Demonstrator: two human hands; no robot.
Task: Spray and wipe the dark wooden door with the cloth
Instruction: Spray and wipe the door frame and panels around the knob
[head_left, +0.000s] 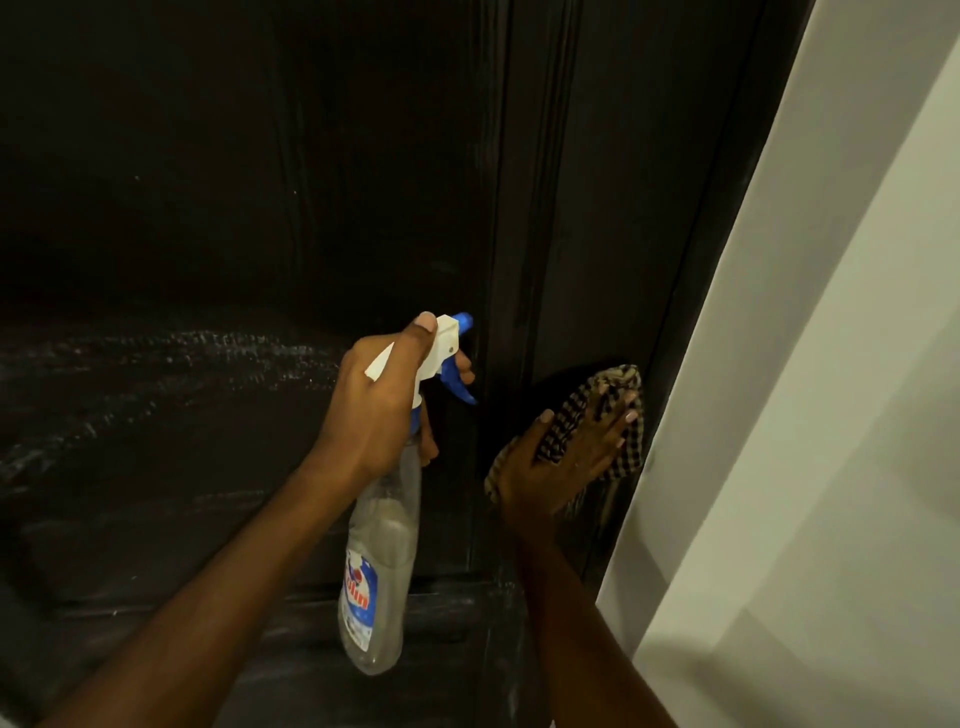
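Head view faces the door (260, 182) (close up); angled downward.

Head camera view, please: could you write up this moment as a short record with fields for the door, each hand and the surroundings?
dark wooden door: wet streaks across its left panel
left hand: grips the clear plastic spray bottle by its neck, blue nozzle towards the door
right hand: presses the beige-and-black checked cloth flat against the door's right side
surroundings: pale wall on the right
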